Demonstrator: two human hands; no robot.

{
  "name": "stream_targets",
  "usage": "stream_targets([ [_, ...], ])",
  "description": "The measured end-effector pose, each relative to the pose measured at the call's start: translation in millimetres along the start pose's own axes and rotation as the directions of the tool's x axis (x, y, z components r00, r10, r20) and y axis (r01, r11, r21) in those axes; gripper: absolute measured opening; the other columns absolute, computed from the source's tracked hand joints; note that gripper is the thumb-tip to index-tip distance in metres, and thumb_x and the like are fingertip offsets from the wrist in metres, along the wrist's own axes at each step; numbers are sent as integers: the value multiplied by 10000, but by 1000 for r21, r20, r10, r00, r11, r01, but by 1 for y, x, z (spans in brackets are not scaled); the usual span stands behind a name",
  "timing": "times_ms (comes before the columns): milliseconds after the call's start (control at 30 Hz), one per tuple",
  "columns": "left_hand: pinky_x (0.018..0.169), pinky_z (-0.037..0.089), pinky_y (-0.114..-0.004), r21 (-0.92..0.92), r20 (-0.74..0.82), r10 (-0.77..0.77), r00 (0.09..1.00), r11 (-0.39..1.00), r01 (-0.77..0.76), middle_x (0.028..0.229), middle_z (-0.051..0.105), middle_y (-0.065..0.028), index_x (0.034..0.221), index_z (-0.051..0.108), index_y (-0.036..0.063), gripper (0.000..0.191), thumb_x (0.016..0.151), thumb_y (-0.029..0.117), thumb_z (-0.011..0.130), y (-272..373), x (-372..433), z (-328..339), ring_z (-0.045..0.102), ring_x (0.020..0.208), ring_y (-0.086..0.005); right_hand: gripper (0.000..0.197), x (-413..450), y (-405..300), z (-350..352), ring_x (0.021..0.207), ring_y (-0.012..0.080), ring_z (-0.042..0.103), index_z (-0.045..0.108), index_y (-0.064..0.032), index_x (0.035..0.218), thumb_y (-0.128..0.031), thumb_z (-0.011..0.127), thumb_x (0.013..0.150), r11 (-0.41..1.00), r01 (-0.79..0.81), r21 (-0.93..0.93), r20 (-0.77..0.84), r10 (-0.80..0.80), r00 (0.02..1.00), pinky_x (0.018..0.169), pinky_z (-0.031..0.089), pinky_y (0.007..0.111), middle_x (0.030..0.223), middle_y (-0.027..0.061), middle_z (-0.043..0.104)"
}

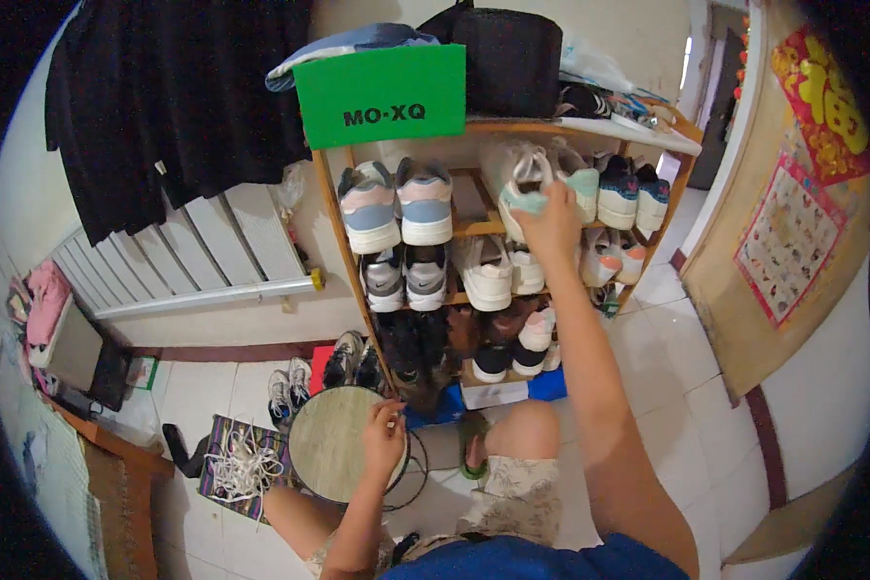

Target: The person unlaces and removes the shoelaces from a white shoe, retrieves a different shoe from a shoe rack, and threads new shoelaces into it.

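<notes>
My right hand [554, 221] grips the rim of a mint-and-white sneaker [516, 199] at the upper tier of a wooden shoe rack [333, 217]. Its partner, another mint sneaker [586, 188], stands just to the right, partly behind my fingers. Over the right side of a round stool [337, 446] hovers my left hand [384, 438], its fingers loosely bent and nothing visible in them. On the left of the same tier sits a pair of pink, blue and white sneakers [425, 206]. A bare gap [471, 196] lies between that pair and my right hand.
Lower tiers hold Nike sneakers [426, 279], white shoes [487, 279] and dark shoes. A green box [384, 98] with lettering and a black bag [511, 61] top the rack. White shoelaces [243, 464] heap on a striped surface [214, 438]. Sneakers [290, 388] stand beside the stool.
</notes>
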State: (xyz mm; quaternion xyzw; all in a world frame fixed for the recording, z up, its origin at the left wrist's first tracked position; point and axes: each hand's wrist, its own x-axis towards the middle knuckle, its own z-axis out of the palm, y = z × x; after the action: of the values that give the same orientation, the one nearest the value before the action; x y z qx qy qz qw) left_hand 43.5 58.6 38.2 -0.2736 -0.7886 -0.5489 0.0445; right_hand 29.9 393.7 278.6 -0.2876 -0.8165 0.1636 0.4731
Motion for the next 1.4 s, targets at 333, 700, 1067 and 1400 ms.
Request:
stream_targets([
  [333,697,468,-259,-82,106,-71,992,993,80,1086,603,-65,1050,616,66,153,915,87,549,-25,-43,-39,575,858,-155,460,-225,20,-15,1124,337,484,448,-39,743,-143,872,597,959,145,244,-162,-108,981,884,429,385,1288,183,430],
  [700,809,474,-355,-771,-132,-622,772,554,315,1324,499,-99,1412,361,101,663,935,559,404,-75,-67,-137,539,1002,-215,145,-261,-20,26,1224,253,507,509,-76,758,-46,622,673,469,588,659,398,-881,256,782,556,361,1349,46,486],
  [1067,540,497,-287,-469,149,-726,671,546,695,836,594,-83,1159,465,16,409,855,198,668,-85,-144,-100,615,677,-161,167,-292,-71,165,954,290,603,592,-64,962,-39,608,798,780,301,548,605,-618,502,753,502,370,1075,84,574],
  [1400,561,454,-268,-93,-72,-629,774,777,623,679,620,-38,903,644,11,173,871,181,638,-49,-125,-103,564,590,-104,169,-360,-48,168,786,212,650,632,-21,986,-135,627,861,827,-303,473,817,-283,502,702,504,322,931,111,646],
])
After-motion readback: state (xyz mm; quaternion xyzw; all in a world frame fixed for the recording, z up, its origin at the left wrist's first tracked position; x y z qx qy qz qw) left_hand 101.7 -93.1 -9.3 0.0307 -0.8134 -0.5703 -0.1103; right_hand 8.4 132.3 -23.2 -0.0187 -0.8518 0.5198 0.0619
